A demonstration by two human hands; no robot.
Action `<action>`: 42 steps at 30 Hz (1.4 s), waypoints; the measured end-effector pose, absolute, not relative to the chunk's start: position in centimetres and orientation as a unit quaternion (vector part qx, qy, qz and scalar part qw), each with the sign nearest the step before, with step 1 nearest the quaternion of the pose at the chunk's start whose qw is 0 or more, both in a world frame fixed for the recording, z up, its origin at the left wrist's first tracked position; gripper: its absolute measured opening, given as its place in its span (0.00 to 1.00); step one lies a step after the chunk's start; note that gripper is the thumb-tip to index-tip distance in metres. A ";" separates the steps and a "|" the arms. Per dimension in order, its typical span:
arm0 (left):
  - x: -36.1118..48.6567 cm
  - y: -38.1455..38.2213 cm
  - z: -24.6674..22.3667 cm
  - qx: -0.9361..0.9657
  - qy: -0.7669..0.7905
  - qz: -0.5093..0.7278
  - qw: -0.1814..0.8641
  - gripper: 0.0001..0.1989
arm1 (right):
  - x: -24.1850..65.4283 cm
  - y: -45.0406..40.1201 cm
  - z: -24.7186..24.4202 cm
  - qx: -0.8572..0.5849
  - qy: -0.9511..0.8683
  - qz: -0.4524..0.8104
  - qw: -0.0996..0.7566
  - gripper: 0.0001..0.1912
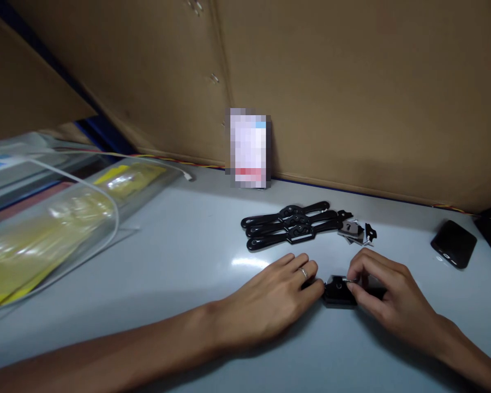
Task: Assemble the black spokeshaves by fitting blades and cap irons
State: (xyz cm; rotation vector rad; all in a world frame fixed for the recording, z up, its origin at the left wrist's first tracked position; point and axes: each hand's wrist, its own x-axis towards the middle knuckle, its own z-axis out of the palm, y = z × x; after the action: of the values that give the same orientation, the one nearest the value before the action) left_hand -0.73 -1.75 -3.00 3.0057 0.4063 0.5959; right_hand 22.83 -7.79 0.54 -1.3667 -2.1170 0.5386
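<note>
A small black block [334,299] with a round mark on top lies on the table between my hands. My right hand [393,289] is closed in a pinch on a small silvery metal pin [347,280], held at the block's upper face. At the block's left end, my left hand [278,292], with a ring on one finger, is curled shut around something dark that its fingers mostly hide. Beyond my hands lie several long black handled tools [292,225], side by side. Small metal plates [352,232] and a little black notched piece [370,233] are at their right ends.
A blurred white card or screen [249,150] stands against the brown cardboard wall [352,98]. On the left, clear plastic packaging with yellow sheets [65,224] lies under a white cable [117,218]. A black square device [454,244] sits at the right.
</note>
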 end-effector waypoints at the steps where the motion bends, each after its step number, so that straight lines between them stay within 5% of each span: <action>1: -0.7 -1.8 -3.0 0.972 0.132 0.193 0.026 0.06 | 22.8 -7.8 0.5 -0.507 -0.789 0.206 0.280 0.07; 28: -0.8 -1.8 -3.2 0.970 0.132 0.201 0.020 0.08 | 22.7 -7.7 0.1 -0.486 -0.780 0.261 0.294 0.08; 42: -0.7 -1.8 -2.7 0.973 0.131 0.189 0.025 0.05 | 22.2 -8.1 -0.7 -0.440 -0.849 0.144 0.257 0.13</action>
State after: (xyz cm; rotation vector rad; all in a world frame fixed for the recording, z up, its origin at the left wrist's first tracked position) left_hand -0.68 -1.77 -2.74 3.0093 0.4059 0.5854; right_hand 22.21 -8.15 -0.72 -1.1929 -2.3021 0.3904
